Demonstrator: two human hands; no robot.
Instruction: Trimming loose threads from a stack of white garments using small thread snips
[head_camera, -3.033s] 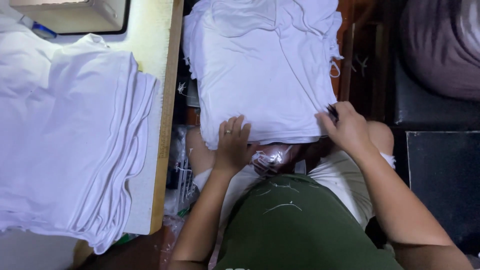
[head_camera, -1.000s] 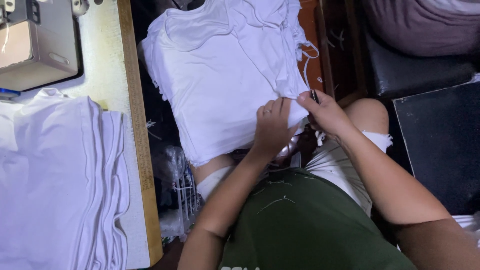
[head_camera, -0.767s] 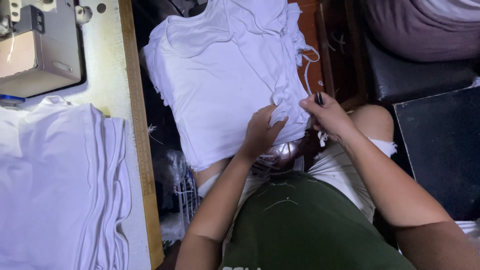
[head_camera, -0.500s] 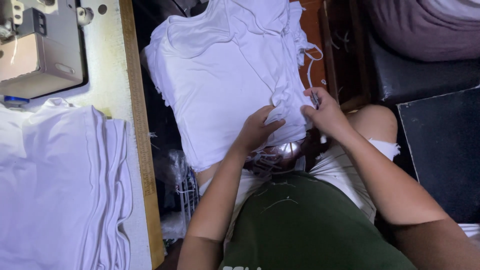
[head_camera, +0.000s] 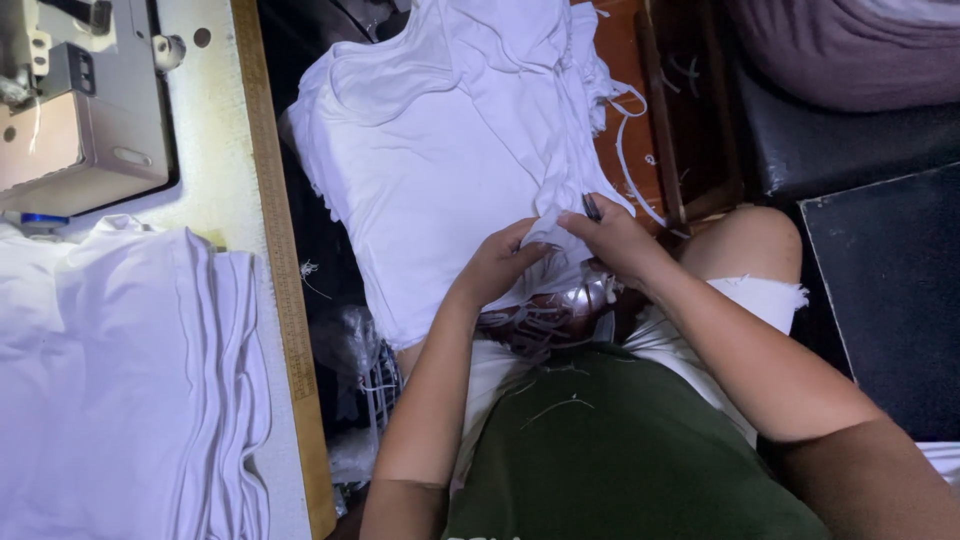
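A stack of white shirts (head_camera: 110, 380) is lying on the tabletop (head_camera: 225, 190) at the far left. Behind it, a sewing machine (head_camera: 75, 110) is sitting on the same tabletop. A long wooden edge (head_camera: 285, 300) is running down the tabletop's side.

Next comes a second pile of white shirts (head_camera: 430, 180), resting on the person's lap and spreading away from them. The left hand (head_camera: 495, 265) is curling its fingers and pinching the near edge of the top shirt. Just beside it, almost touching, the right hand (head_camera: 615, 235) is gripping the same edge, and it is also holding a small dark tool (head_camera: 591, 207) between its fingers. I cannot tell what the tool is.

Thin white strips (head_camera: 630, 160) are hanging off the pile onto a brown wooden frame (head_camera: 660, 120). A dark cushion (head_camera: 850, 140) is sitting at the far right.
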